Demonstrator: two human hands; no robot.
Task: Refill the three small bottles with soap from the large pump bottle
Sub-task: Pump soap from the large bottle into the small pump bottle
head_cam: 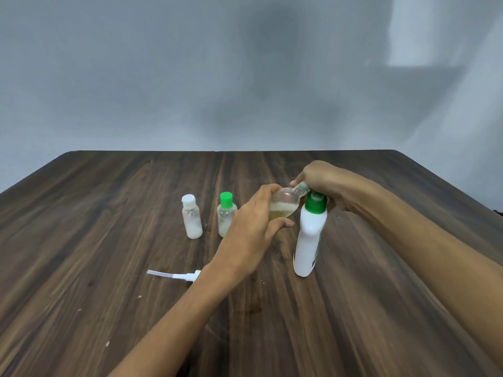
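Your left hand (251,227) grips the body of a clear small bottle (284,204), tilted with its neck toward your right hand (324,183), whose fingers pinch the bottle's cap end; yellowish soap pools in its lower side. Just below your right hand, touching-close to the held bottle, stands the white large bottle (310,238) with its green collar, upright. Count three small bottles: the one you hold, plus two standing left of your left hand, a green-capped one (226,214) just beside your knuckles and a white-capped one (192,220) farther left. One pump (174,276) lies flat on the table (109,213), beside your left wrist. Both forearms reach forward, converging over the held bottle.
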